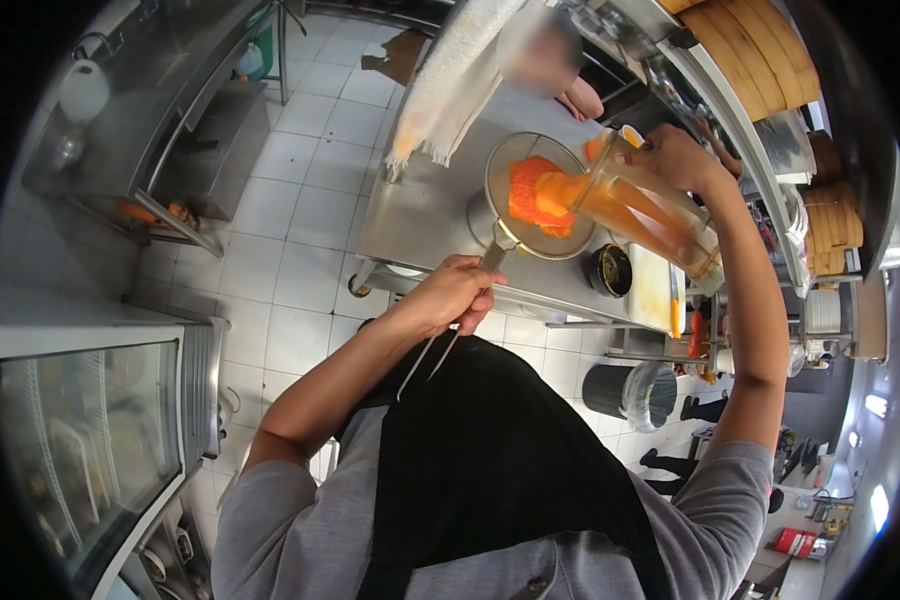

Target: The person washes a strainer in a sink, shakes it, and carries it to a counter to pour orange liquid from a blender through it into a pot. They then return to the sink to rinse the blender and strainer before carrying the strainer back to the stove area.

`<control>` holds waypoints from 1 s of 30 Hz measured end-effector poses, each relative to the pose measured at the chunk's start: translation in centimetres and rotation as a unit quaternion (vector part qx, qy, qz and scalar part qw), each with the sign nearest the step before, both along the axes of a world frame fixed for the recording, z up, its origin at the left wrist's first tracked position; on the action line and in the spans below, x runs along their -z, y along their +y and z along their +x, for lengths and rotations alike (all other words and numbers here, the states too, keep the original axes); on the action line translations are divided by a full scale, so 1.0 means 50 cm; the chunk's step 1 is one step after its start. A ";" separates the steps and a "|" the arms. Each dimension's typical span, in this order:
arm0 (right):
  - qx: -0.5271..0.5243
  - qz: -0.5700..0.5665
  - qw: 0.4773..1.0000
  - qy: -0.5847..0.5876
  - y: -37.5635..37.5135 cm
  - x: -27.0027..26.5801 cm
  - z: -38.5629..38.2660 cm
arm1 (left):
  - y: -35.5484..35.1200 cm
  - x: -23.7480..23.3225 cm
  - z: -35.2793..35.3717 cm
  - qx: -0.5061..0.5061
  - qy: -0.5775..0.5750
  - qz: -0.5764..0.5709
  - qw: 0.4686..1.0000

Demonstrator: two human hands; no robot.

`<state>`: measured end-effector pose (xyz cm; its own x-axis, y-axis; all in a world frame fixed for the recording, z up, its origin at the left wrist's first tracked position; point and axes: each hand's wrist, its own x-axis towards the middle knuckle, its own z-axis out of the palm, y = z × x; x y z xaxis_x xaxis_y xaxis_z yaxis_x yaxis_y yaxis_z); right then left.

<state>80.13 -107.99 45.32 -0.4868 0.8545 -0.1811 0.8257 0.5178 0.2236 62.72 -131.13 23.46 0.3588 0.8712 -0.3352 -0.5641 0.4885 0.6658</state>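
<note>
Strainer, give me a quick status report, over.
Left hand gripping strainer by its handle. Right hand holding tilted pitcher. Orange mixture heaped in strainer. Dark bowl nearby, pouring path looks clear.

The mixture (540, 195) is orange-red, the apron (490, 450) black.

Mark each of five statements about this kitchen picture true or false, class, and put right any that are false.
1. The left hand grips the handle of the round metal mesh strainer. True.
2. The strainer is empty. False: soft orange-red pulp lies in it.
3. The right hand holds a tilted clear jar with orange liquid inside. True.
4. The small round black bowl sits inside the strainer. False: it stands apart from it on the grey metal table.
5. The person wears a white apron. False: the cloth apron is black.
</note>
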 end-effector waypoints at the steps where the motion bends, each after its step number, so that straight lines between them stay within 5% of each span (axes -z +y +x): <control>1: -0.009 0.020 1.000 0.015 -0.003 0.001 0.000 | 0.001 0.001 0.000 -0.001 -0.001 -0.002 1.000; 7: 0.010 0.021 0.998 -0.054 -0.032 -0.037 -0.038 | 0.002 0.008 -0.002 0.000 -0.022 0.002 1.000; 30: -0.044 0.046 0.998 -0.018 -0.027 -0.038 -0.053 | 0.005 -0.008 -0.003 0.004 0.003 0.004 1.000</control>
